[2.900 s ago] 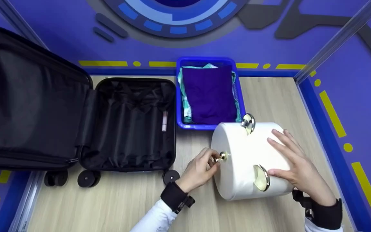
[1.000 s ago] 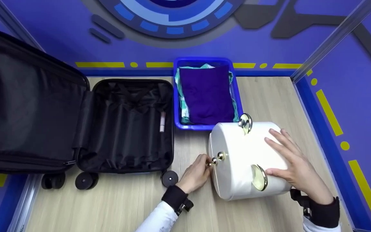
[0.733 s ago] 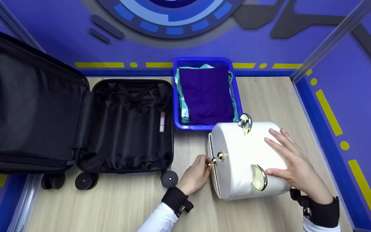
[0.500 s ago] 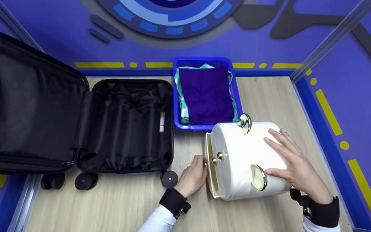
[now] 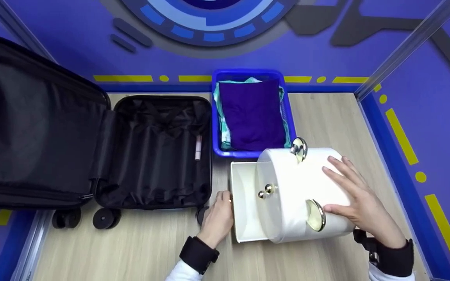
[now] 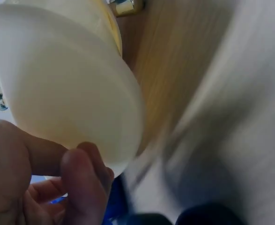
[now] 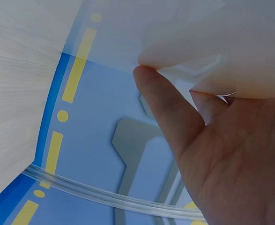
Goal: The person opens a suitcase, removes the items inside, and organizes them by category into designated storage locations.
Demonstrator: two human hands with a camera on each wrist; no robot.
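Observation:
A white rounded box [image 5: 295,183] with gold-rimmed feet lies on its side on the table in the head view. Its end drawer [image 5: 244,183] stands pulled out to the left, with its pale inside showing. My left hand [image 5: 218,216] pinches the drawer's small knob, which the fingers mostly hide. In the left wrist view the drawer's white front [image 6: 76,84] fills the space beyond my fingertips. Two more gold knobs [image 5: 269,188] show on the box's end. My right hand [image 5: 359,199] rests with straight, spread fingers on the box's far right side.
To the left lies a black suitcase [image 5: 154,156], unfolded, with a slim pink-and-white tube [image 5: 198,148] inside. Behind the box stands a blue basket [image 5: 244,154] holding folded purple cloth [image 5: 253,117] and teal cloth. Blue panels [image 5: 404,78] enclose the table at the back and right.
My left hand has drawn the drawer out leftward by its knob, from closed through a narrow gap to well extended. My right hand stays on the box, and the box keeps its place.

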